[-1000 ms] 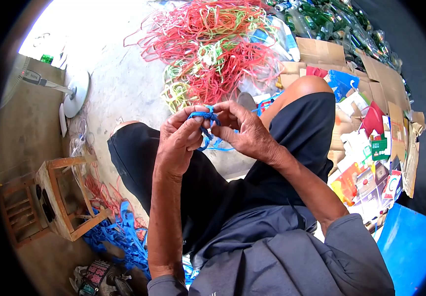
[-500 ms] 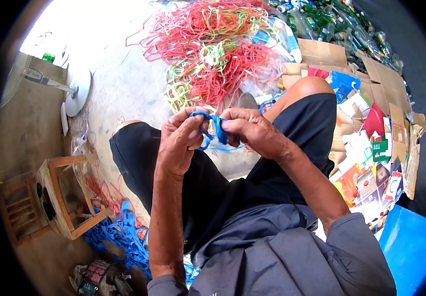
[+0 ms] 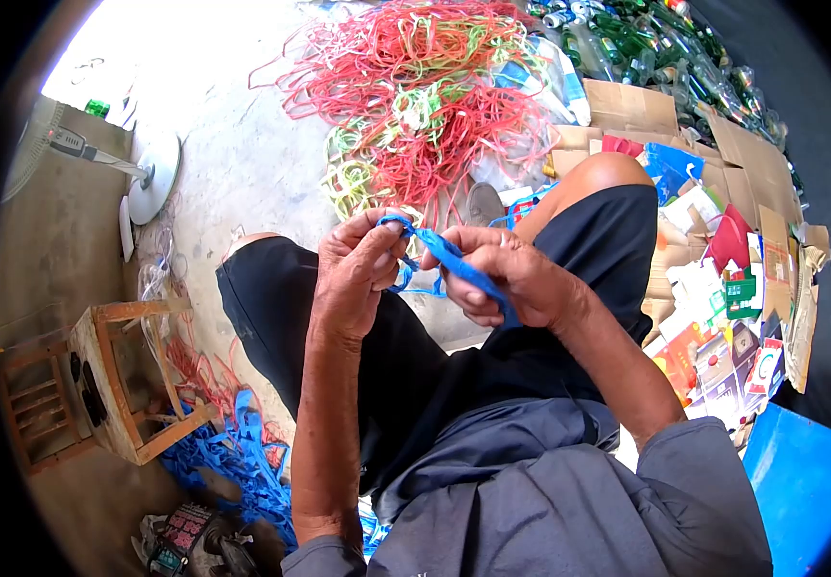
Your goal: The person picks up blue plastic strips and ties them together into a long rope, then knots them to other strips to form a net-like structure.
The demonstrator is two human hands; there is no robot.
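In the head view, the left hand [image 3: 350, 267] pinches a blue strip [image 3: 454, 260] at a loop; the right hand [image 3: 519, 277] pinches it farther right. It stretches between them, nearer than the red pile [image 3: 425, 159]. Seemingly, a knot is being worked, calling for firm pinches.

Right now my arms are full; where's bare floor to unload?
Widest: pale grey floor between the round white fan base and the tangled red and green strips. Smaller: between the knees, below the held blue strip. Crowded: the right, with flattened brown cardboard and green glass bottles; lower left, blue strips heaped beside the wooden frame.
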